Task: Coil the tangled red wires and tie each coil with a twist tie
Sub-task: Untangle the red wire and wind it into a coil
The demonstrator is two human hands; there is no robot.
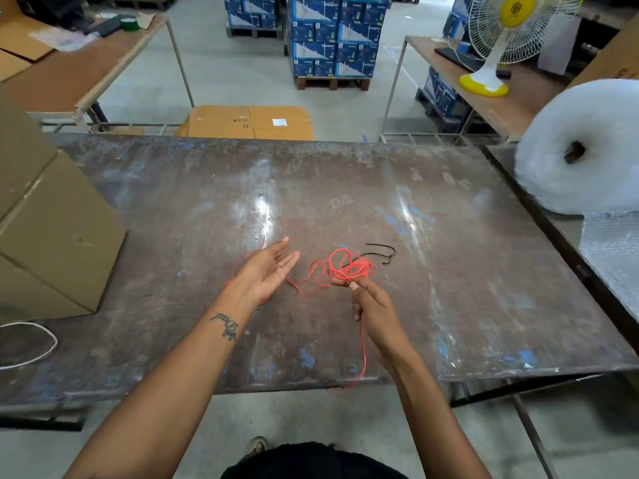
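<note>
Red wires (349,267): loose tangle near the front middle of the metal table (449,271); no finished coil visible, nothing tied, so nearly all the work seems left. The mass sprawls roughly left to right, with no single heading; one strand trails toward the person over the near edge.
Twist ties (382,254): black, unused, just behind the tangle.
Right hand (371,305): pinches a strand at the tangle's near side.
Left hand (268,267): palm up, fingers straight, holding nothing.
Cardboard boxes (52,229): far left.
</note>
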